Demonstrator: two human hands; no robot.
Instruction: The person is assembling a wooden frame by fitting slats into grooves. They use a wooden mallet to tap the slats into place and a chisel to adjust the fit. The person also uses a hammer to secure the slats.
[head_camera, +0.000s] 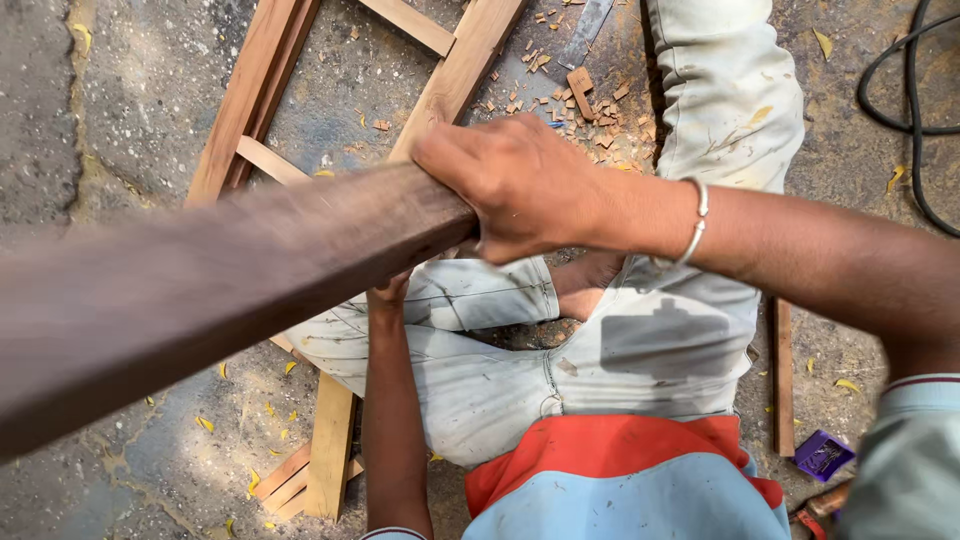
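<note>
My right hand (520, 185) grips the end of a long dark wooden plank (200, 285) that runs from the middle of the view out to the left edge, close to the camera and blurred. A metal bangle sits on that wrist. My left hand (388, 292) is mostly hidden under the plank; only a few fingers show at its lower edge, against the wood. I sit on the ground in pale, dusty trousers with my legs folded beneath the plank.
A light wooden frame (250, 95) lies flat on the concrete floor under my legs. Wood chips (580, 100) are scattered at the top middle. A black cable (915, 110) loops at the top right. A thin wooden strip (783, 375) and a small purple box (822, 455) lie at the right.
</note>
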